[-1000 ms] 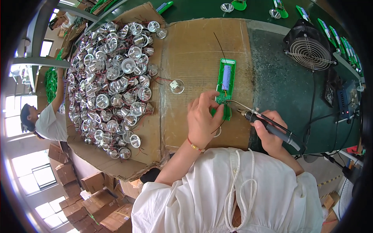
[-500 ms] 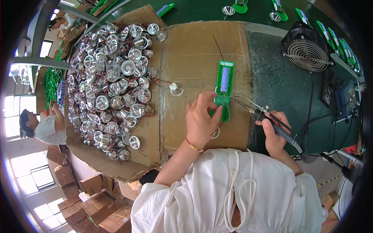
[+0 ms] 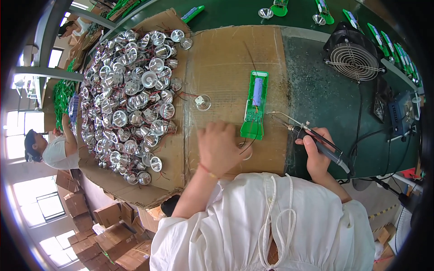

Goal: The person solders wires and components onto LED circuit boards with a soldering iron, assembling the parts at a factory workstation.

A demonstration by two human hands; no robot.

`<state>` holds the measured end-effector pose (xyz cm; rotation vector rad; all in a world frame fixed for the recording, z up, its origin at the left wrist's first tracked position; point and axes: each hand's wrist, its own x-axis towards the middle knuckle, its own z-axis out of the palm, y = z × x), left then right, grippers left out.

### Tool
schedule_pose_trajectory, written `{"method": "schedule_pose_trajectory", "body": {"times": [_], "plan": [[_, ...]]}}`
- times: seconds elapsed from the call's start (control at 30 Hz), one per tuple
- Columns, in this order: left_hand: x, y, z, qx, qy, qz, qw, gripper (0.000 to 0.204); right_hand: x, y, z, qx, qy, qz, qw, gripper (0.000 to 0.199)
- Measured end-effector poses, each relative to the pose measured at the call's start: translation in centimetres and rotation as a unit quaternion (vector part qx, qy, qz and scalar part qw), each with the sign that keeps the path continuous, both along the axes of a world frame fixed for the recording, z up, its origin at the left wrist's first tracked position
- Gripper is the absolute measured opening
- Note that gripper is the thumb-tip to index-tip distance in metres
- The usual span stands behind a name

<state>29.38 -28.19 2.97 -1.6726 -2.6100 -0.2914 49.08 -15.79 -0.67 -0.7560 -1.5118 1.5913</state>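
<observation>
My right hand (image 3: 315, 149) is closed around a soldering iron (image 3: 323, 151) with a thin metal feed tube alongside it. The iron's tip points left, just right of a green plastic housing (image 3: 256, 128) on the cardboard. Inside the housing lie a purple battery cell (image 3: 257, 91) and a small green circuit board, with thin wires running off it. My left hand (image 3: 220, 147), slightly blurred, is open over the cardboard, left of the housing, its thumb near a pale round piece (image 3: 246, 152) it partly hides. A silver reflector cup (image 3: 202, 102) with red wires lies farther left.
A cardboard box (image 3: 135, 196) heaped with reflector cups (image 3: 131, 104) fills the left side. A black fan (image 3: 354, 61) stands far right, near a blue unit (image 3: 398, 115) and cables. More green housings (image 3: 384, 40) lie along the back. Another person (image 3: 56, 151) works at far left.
My left hand has let go of the circuit board area and moved left and toward me. The housing has shifted slightly left. The soldering iron has barely moved.
</observation>
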Motion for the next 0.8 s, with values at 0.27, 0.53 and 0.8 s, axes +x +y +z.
{"method": "schedule_pose_trajectory", "body": {"times": [0.27, 0.53, 0.8], "plan": [[-0.1, -1.0, 0.2, 0.017, -0.142, 0.083, 0.986, 0.008, -0.1, -0.3, 0.3, -0.022, 0.024, -0.005, 0.999, 0.012], [-0.1, -0.9, -0.3, 0.197, -0.234, 0.035, 0.951, 0.016, -0.7, -0.6, 0.5, -0.023, 0.021, 0.016, 0.999, 0.015], [-0.7, -0.4, -2.1, 0.206, -0.471, 0.153, 0.844, 0.014, -1.4, -1.1, 0.4, -0.008, -0.015, 0.051, 0.999, 0.016]]}}
